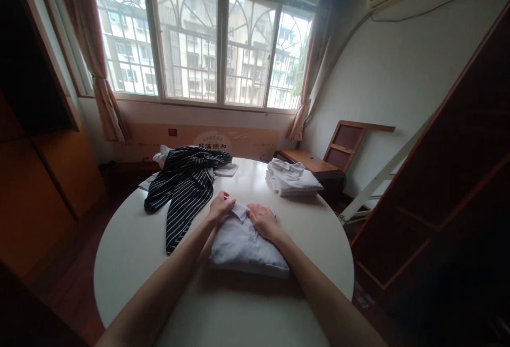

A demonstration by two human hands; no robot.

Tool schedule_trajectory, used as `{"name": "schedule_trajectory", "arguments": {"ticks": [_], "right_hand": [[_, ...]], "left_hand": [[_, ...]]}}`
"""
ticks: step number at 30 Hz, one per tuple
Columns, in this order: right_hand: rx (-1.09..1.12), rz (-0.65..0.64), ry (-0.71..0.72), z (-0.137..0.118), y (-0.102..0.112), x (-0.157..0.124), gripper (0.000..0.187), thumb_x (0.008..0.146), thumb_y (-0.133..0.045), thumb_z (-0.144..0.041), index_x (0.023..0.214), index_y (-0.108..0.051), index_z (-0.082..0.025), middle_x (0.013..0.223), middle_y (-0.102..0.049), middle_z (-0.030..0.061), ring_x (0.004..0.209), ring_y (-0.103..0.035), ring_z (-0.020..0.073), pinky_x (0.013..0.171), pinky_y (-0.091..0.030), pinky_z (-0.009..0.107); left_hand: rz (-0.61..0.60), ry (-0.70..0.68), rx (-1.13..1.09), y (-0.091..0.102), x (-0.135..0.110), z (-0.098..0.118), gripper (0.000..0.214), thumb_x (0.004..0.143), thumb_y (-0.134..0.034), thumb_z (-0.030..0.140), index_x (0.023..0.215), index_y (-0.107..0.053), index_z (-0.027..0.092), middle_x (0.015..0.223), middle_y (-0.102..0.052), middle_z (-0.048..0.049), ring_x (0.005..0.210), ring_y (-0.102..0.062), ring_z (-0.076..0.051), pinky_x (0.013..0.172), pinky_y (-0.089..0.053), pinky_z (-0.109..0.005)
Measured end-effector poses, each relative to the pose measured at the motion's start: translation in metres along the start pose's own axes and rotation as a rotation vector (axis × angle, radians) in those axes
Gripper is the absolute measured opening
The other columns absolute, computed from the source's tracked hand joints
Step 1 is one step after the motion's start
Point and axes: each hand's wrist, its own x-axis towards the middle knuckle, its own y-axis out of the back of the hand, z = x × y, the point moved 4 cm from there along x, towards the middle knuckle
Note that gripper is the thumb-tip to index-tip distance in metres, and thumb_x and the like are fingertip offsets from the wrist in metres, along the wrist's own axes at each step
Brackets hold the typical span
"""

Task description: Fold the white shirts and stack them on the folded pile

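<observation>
A folded white shirt (247, 248) lies on the round white table in front of me, its collar toward the window. My left hand (222, 206) is at the collar's left side, thumb and fingers closed on its edge. Across the collar's right side rests my right hand (262, 220), fingers stretched out flat on the cloth. Just left of the shirt is a black garment with white stripes (187, 190), loosely heaped over some white clothing. Toward the right rear, a stack of folded white shirts (294, 176) sits near the table's edge.
The round table (131, 262) has a white top. Behind it, a long printed cardboard box (255, 142) leans below the barred window. A low wooden piece of furniture (306, 161) and a white ladder-like frame (382, 182) stand to the right. Orange-brown cabinets (48, 193) line the left.
</observation>
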Motion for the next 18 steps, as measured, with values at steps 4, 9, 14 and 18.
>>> {"name": "schedule_trajectory", "arguments": {"ticks": [4, 9, 14, 18], "right_hand": [[0.006, -0.006, -0.006, -0.002, 0.001, -0.001, 0.043, 0.092, -0.026, -0.037, 0.125, -0.048, -0.020, 0.130, -0.050, 0.0095, 0.118, -0.044, 0.0212, 0.101, -0.024, 0.039], [0.021, 0.035, -0.014, -0.003, 0.003, -0.004, 0.041, 0.092, -0.028, -0.036, 0.124, -0.050, -0.021, 0.128, -0.052, 0.0087, 0.118, -0.044, 0.0219, 0.100, -0.025, 0.040], [0.138, 0.087, -0.014, 0.000, 0.007, -0.005, 0.042, 0.092, -0.026, -0.037, 0.117, -0.056, -0.022, 0.121, -0.058, 0.0068, 0.114, -0.049, 0.0212, 0.100, -0.028, 0.038], [0.375, 0.172, -0.017, 0.003, 0.010, -0.006, 0.043, 0.090, -0.028, -0.039, 0.114, -0.059, -0.020, 0.119, -0.059, 0.0078, 0.113, -0.051, 0.0203, 0.099, -0.032, 0.036]], "left_hand": [[0.053, -0.086, -0.088, 0.010, -0.013, 0.004, 0.043, 0.066, -0.064, 0.027, 0.102, -0.051, 0.010, 0.101, -0.058, -0.0123, 0.091, -0.057, -0.020, 0.080, -0.043, -0.028], [-0.266, 0.039, -0.576, 0.016, -0.023, 0.006, 0.035, 0.067, -0.065, 0.039, 0.085, -0.057, 0.011, 0.074, -0.060, -0.0038, 0.068, -0.058, -0.016, 0.064, -0.046, -0.027], [-0.681, 0.160, -0.895, 0.017, -0.066, 0.021, 0.029, 0.065, -0.069, 0.035, 0.083, -0.066, 0.013, 0.078, -0.067, -0.0062, 0.075, -0.061, -0.018, 0.068, -0.048, -0.028], [-0.737, 0.183, -0.991, 0.019, -0.095, 0.023, 0.033, 0.064, -0.071, 0.028, 0.094, -0.066, 0.013, 0.082, -0.068, -0.0066, 0.079, -0.062, -0.020, 0.071, -0.050, -0.028]]}}
